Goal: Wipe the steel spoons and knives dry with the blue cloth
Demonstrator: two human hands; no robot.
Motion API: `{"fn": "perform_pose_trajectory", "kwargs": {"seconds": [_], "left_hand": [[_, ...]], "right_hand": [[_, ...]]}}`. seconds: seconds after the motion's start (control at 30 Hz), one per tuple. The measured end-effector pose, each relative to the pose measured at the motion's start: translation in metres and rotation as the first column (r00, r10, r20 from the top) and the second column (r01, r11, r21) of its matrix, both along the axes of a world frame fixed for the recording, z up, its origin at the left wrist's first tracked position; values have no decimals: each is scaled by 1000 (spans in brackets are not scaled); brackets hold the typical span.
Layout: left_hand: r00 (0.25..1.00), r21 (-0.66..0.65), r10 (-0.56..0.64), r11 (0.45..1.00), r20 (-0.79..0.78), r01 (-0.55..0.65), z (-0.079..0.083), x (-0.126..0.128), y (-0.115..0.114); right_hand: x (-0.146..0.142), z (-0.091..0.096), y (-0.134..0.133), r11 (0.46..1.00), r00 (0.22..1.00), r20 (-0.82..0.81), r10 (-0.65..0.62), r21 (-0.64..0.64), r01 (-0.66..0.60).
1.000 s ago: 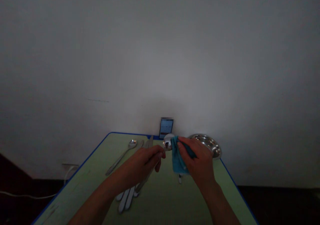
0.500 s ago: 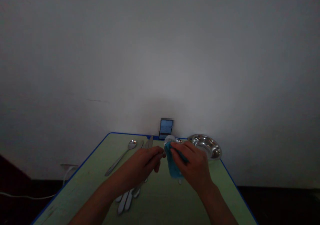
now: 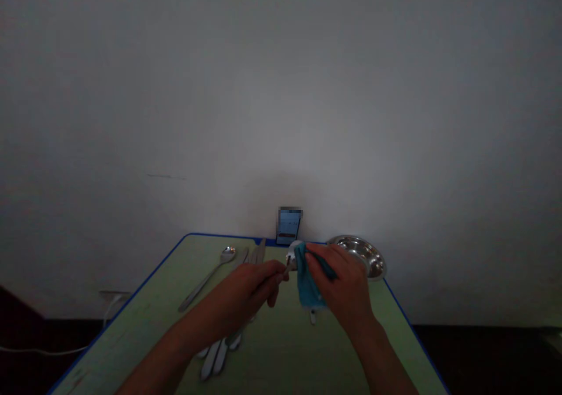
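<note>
My left hand (image 3: 260, 282) is closed around the handle of a spoon, whose shiny round bowl (image 3: 291, 254) shows just beyond the fingertips. A teal cloth (image 3: 309, 287) is gripped in my right hand (image 3: 340, 281), its loose end hanging down. The cloth touches the right side of the spoon's bowl, hiding part of it. Both hands are above the table. Left of my left hand lies a long-handled spoon (image 3: 228, 254). Several knives (image 3: 261, 251) lie partly under my left forearm, with metal handles (image 3: 213, 360) showing on its near side.
A shiny metal bowl (image 3: 371, 257) stands at the table's back right. A phone (image 3: 288, 225) leans against the wall at the back edge. Below the cloth, a utensil handle end (image 3: 312, 318) lies on the green table (image 3: 272, 360), which has a blue rim.
The cloth has shifted slightly right against the spoon, uncovering more of its bowl. My left hand keeps its hold. The whole view has moved a little.
</note>
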State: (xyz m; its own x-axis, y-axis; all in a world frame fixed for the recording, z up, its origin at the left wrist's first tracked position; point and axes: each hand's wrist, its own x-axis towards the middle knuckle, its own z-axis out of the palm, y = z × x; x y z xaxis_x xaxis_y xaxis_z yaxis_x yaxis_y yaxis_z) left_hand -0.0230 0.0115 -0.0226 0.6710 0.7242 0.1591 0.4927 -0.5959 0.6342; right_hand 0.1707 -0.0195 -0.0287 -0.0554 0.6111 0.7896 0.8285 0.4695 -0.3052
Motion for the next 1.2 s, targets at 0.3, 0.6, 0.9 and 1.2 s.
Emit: {"fn": "perform_pose_trajectory", "kwargs": {"seconds": [0.3, 0.6, 0.9, 1.2], "left_hand": [[999, -18, 10, 1000, 31, -9, -1, 3, 3], [1000, 28, 22, 999, 2, -22, 0, 5, 2], [999, 49, 1, 999, -35, 1, -5, 2, 3], [999, 46, -40, 998, -27, 42, -6, -1, 2]], "right_hand": [[-1, 1, -2, 997, 997, 23, 80, 10, -80], [-3, -4, -4, 994, 987, 123, 105, -55, -99], [-2, -2, -1, 995, 993, 80, 85, -57, -80], [0, -2, 2, 999, 999, 47, 16, -29, -14]]}}
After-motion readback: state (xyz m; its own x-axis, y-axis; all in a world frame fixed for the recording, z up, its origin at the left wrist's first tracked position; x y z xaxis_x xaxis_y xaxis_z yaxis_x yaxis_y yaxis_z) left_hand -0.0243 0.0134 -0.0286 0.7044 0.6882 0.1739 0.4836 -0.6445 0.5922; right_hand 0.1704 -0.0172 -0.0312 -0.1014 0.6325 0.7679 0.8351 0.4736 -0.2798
